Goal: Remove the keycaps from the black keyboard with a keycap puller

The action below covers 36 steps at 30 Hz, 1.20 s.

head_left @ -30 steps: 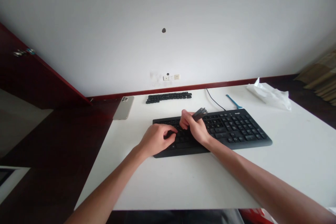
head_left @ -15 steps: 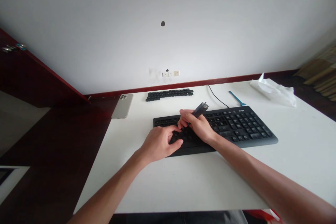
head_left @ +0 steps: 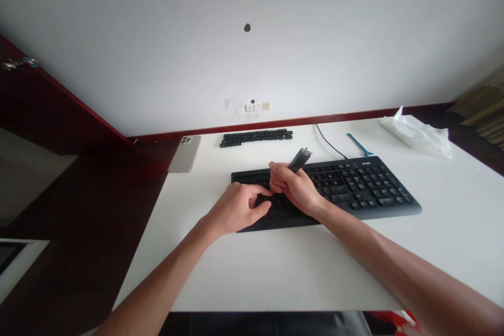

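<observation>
Nearest first, everything placed off the keyboard. White rectangular tabletop carries the lot; its bare front strip is on the near side of the keyboard. Beyond that strip: long black plastic keyboard, lying flat, long side across the tabletop, number pad at its right end.

Left hand: on the keyboard's left part, thumb and index finger apart over the keys, grasping nothing that I can see; remaining fingers mostly hidden. Right hand: just beside it, over the keyboard left of centre, clenched around a dark elongated handheld tool. Tool is tilted, top end sticking up out of the fist; bottom end is behind the fingers, so can't tell what it touches.

Past the keyboard's back edge: thin black cable running away from it; slim blue tool with a flared end, flared end near the keyboard. Beyond the keyboard's left end: pale silver phone with three lenses, back up. Beyond its right end: crumpled white translucent bag. Behind its left half, well apart: small black keycaps, set out in close rows.
</observation>
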Tool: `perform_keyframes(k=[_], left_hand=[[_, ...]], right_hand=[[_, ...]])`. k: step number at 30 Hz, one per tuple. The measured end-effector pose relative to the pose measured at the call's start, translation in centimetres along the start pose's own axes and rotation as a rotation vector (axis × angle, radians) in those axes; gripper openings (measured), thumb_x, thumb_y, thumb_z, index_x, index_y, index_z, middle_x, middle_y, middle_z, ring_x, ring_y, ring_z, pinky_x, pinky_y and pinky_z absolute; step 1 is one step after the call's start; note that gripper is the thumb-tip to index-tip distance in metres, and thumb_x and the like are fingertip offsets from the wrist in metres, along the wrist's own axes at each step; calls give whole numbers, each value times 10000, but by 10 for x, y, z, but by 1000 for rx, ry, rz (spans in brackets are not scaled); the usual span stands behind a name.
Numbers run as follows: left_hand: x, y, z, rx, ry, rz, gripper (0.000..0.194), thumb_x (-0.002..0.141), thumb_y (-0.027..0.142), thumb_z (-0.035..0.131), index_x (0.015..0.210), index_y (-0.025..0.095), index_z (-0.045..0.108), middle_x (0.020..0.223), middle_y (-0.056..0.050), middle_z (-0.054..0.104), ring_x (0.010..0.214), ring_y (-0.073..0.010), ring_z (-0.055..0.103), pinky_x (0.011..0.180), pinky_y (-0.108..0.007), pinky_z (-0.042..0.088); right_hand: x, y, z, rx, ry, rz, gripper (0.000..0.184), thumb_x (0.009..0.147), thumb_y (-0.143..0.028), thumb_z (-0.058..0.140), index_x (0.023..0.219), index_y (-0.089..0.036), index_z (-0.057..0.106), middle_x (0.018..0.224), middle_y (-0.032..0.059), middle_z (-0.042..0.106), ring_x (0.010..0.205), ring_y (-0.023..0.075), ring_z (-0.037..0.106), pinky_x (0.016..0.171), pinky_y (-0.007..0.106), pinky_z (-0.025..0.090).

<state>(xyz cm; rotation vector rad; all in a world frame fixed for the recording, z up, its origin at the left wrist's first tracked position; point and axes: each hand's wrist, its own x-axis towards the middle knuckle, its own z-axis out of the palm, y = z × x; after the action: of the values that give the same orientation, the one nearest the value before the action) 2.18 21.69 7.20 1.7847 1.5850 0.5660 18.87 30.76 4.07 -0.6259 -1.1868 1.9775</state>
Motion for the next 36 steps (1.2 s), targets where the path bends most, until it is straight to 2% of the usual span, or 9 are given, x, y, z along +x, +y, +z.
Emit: perform_keyframes(k=[3,7,12,17,22,27,32,34,36], left_hand=[[2,-1,-1,-30,47,-23,206,932,342,627,901,201,773,540,75,440,515,-89,350,527,-241,273],[4,-2,4,18,116,-29,204,893,279,668,1065,250,774,532,95,426,501,-90,367,549,-233,297],[4,-2,10,80,127,2,220,880,239,675,1057,294,793,524,94,435,493,-91,381,569,-246,302],[5,0,7,58,90,-45,174,865,291,695,1011,251,779,550,84,443,509,-101,392,554,-256,293],[6,-2,5,59,61,-47,149,862,314,696,970,222,741,564,80,431,518,-108,383,542,-263,275],[8,-4,8,153,95,-38,124,866,312,683,811,200,687,530,75,418,492,-104,353,532,-279,242],[7,-2,8,101,73,-50,127,876,302,674,952,229,746,543,78,454,511,-106,399,554,-256,280],[7,-2,7,110,68,-52,126,876,303,672,941,231,753,549,72,468,518,-108,413,556,-255,282],[7,-2,6,149,76,-53,116,874,314,669,851,219,731,557,61,482,524,-112,419,551,-261,270]], right_hand=[[0,0,2,-18,-25,-8,516,911,-452,741,588,-213,417,586,-57,295,524,105,321,519,305,269],[0,0,2,-56,-65,-28,525,928,-455,718,577,-210,415,583,-53,300,532,106,306,516,306,267],[0,3,0,-111,-130,-29,513,951,-460,691,592,-207,426,580,-52,317,531,104,317,513,305,266],[0,3,0,-168,-162,-41,511,960,-484,674,605,-214,426,574,-52,332,533,110,331,519,307,276],[-3,-5,5,-325,-141,-85,495,970,-550,638,643,-209,489,597,-25,468,591,131,453,587,305,370],[-9,-17,6,-426,-144,-146,415,850,-533,800,739,-201,575,669,-2,606,657,154,547,635,301,430],[-15,-27,7,-430,-117,-242,461,957,-548,668,679,-200,547,629,-1,570,608,140,513,604,301,403],[-18,-29,9,-453,-121,-237,499,971,-549,640,635,-197,530,591,-7,533,574,129,473,574,296,372],[-21,-28,11,-477,-128,-216,511,962,-532,651,602,-197,510,560,-16,491,550,119,422,543,290,330]])
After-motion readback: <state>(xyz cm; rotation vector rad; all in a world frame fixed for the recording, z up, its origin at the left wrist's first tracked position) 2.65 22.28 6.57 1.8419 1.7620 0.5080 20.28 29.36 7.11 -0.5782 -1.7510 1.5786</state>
